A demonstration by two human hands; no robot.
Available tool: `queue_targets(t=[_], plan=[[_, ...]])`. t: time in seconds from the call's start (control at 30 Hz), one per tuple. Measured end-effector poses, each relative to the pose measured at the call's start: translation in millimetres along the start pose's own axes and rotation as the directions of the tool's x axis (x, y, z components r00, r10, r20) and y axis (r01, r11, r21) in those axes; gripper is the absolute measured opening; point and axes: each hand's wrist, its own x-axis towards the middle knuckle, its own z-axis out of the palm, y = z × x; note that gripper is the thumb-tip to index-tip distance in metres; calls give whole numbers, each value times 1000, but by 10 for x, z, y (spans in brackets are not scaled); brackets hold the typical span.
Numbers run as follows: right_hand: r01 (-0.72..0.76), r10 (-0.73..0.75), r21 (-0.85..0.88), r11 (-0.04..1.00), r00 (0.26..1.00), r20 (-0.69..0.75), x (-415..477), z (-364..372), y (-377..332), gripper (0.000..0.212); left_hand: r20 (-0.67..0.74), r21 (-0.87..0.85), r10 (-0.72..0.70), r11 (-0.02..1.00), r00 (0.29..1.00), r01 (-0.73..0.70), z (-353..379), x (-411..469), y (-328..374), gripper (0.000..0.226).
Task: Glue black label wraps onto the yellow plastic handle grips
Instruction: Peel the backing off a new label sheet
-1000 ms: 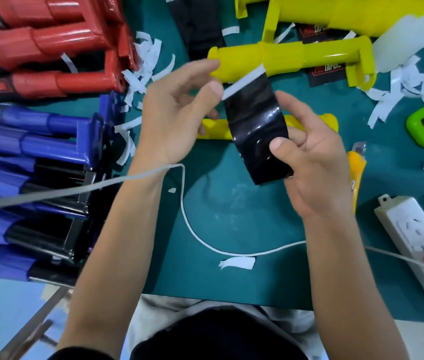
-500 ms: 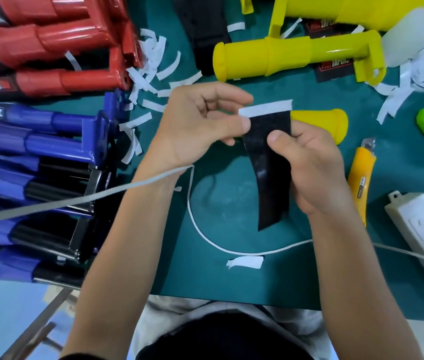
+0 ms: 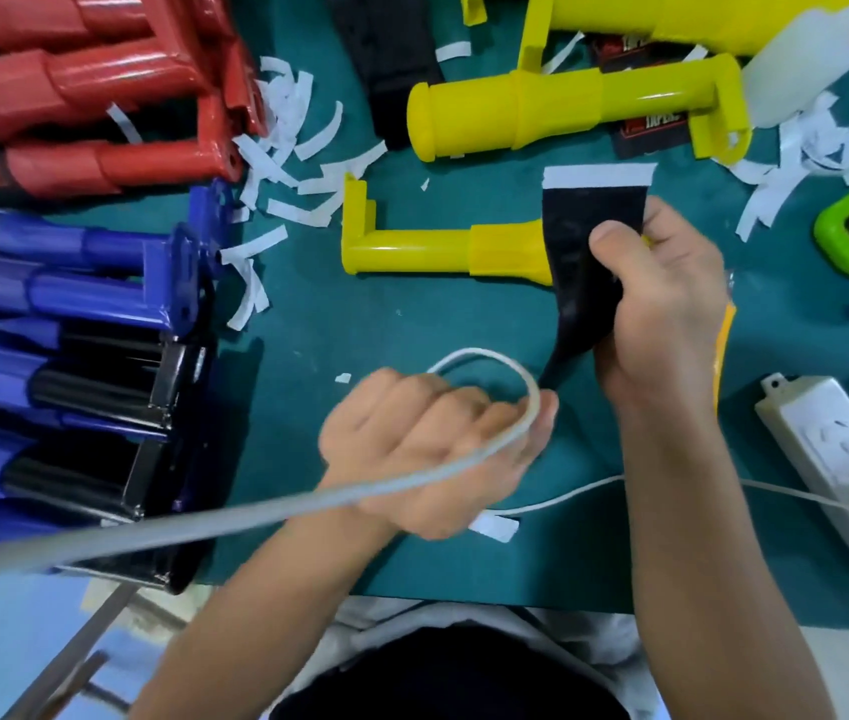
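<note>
Black label wrap [image 3: 586, 220] hangs pinched in right hand [image 3: 666, 304]; spare label's [image 3: 652, 131] lettering blurred.

black label wrap [image 3: 583, 262]: glossy, white strip [image 3: 599, 175] along top edge, draped over wide end of near yellow handle grip [image 3: 438, 246], pinched by right hand [image 3: 666, 304] | near grip: laid lengthwise, bracket end left | second yellow handle grip [image 3: 557, 109]: laid behind it

White block letters, read only in part as "TAPE", are printed on a black label [image 3: 653, 129] tucked under the right end of the large yellow handle grip [image 3: 557, 114]. Similar print on a second label [image 3: 622, 44], just behind that grip, is too blurred to be read.
</note>
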Motion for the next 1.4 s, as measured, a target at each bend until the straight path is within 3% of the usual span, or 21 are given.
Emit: queue_targets(t=[0.07,0.1,0.17,0.2,0.27,0.3,0.33,0.37,0.4,0.47,0.53,0.6,0.67,0.83,0.9,0.97,1.03,1.1,1.17,1.23,1.4], plan=[[17,-17,-17,1000,1000,-20,-6,-5,1,21,-15,44,110,993,994,-109,309,-12,230,11],[21,-21,-15,1000,999,-31,-5,-12,-12,20,35,37,89,995,995,-90,419,5,276,6],[37,-36,7,999,997,-66,6,-48,-28,20,185,-59,-214,972,959,228,505,30,231,12],[53,-51,21,998,995,-85,16,-64,-33,20,224,-122,-430,878,874,463,491,31,190,19],[87,-85,11,996,990,-114,43,-92,-52,18,328,-366,-710,513,624,776,404,95,41,37],[97,-96,0,995,989,-115,52,-109,-55,16,383,-537,-761,277,523,797,363,159,-69,47],[96,-96,-2,995,990,-105,53,-120,-56,15,402,-649,-790,111,464,752,321,195,-217,57],[90,-89,3,996,992,-92,46,-118,-51,15,376,-708,-820,47,432,705,266,222,-356,66],[79,-78,8,997,994,-73,31,-106,-45,16,274,-701,-862,126,427,702,205,245,-469,71],[41,-42,-4,999,998,-36,-1,-72,-35,17,-24,-550,-868,426,496,719,104,271,-595,71],[-2,2,-53,999,1000,4,-16,-64,-1,9,-242,-269,-675,737,697,621,120,273,-518,59],[-16,21,-139,990,999,35,-16,-70,48,22,-122,-123,-429,901,895,415,279,284,-278,37],[-40,55,-183,982,995,78,-32,-84,77,22,79,-169,-352,917,932,361,520,313,-78,25],[-106,141,-182,978,971,192,-149,-170,116,20,447,-346,-483,683,753,644,655,291,-289,25],[-57,104,-213,975,971,215,-166,-157,143,29,527,-454,-505,513,684,729,639,246,-387,24],[-28,78,-234,972,975,208,-187,-94,172,28,513,-517,-518,450,684,728,620,215,-419,25],[16,36,-270,963,982,185,-213,-35,203,22,436,-502,-529,529,728,684,609,196,-431,24],[64,-16,-291,955,986,164,-225,-2,224,29,233,-402,-490,738,840,543,616,181,-449,19],[99,-54,-300,949,986,155,-219,0,235,29,48,-235,-328,914,943,330,653,155,-446,7],[146,-95,-333,932,982,165,-205,-7,239,28,10,-160,-243,957,970,241,679,132,-433,4],[205,-143,-336,919,969,202,-166,-63,242,28,109,-178,-264,943,958,280,653,117,-431,4]])
